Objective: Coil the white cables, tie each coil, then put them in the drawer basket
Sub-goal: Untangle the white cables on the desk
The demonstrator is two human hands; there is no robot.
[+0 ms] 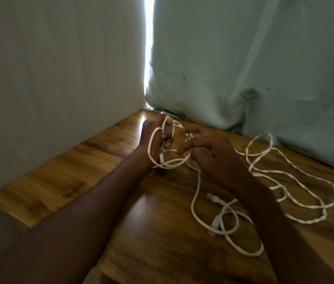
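Bare forearms reach in from the bottom edge over a wooden tabletop (59,187), which ends at a pale wall on the left. Further up, the left hand (154,138) stands upright with its fingers curled through several loops of a white cable (199,181), the turns passing round the thumb and down past the wrist (a small coil, hanging loosely). Just beside it, the right hand (209,152) has its fingers bent, the fingertips pinching the same cable where it runs across from the coil. From there the cable drops to the tabletop and trails rightward in slack, overlapping loops; two clear connector plugs (213,198) lie among them near the right forearm. Farthest right, a twisted stretch of white cable sprawls in wide loops toward the pale green curtain (244,58) behind the table.
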